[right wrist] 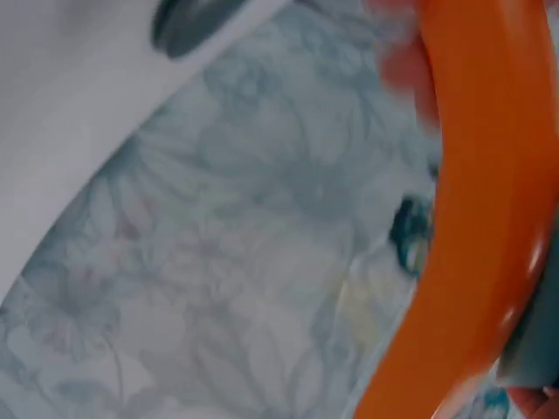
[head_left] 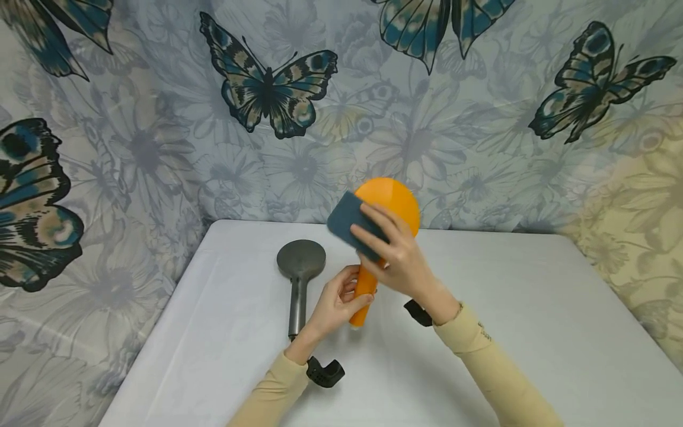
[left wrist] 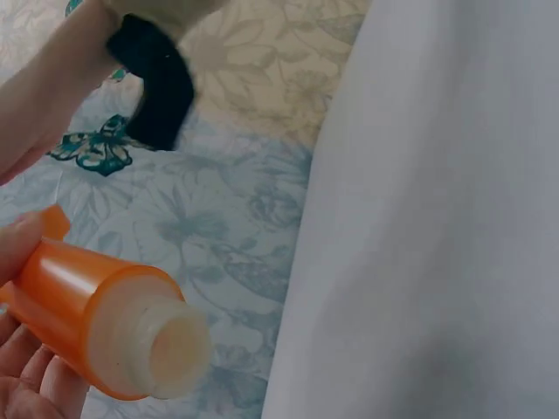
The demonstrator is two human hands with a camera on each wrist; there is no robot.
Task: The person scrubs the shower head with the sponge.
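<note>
An orange shower head (head_left: 404, 204) is held up over the table, its round head at the top and its handle slanting down. My left hand (head_left: 341, 295) grips the orange handle (left wrist: 65, 292), whose open whitish end neck (left wrist: 175, 349) faces the left wrist camera. With my right hand (head_left: 395, 252) I hold a flat dark blue-grey sponge (head_left: 347, 218) against the front of the shower head, fingers spread over it. The sponge covers part of the head and upper handle. In the right wrist view the orange surface is close and blurred.
A grey shower head (head_left: 301, 261) lies on the white table (head_left: 240, 284) just left of my left hand, handle toward me. Butterfly-patterned fabric (head_left: 299, 166) hangs behind and beside the table. Black straps (head_left: 325, 372) sit on both wrists.
</note>
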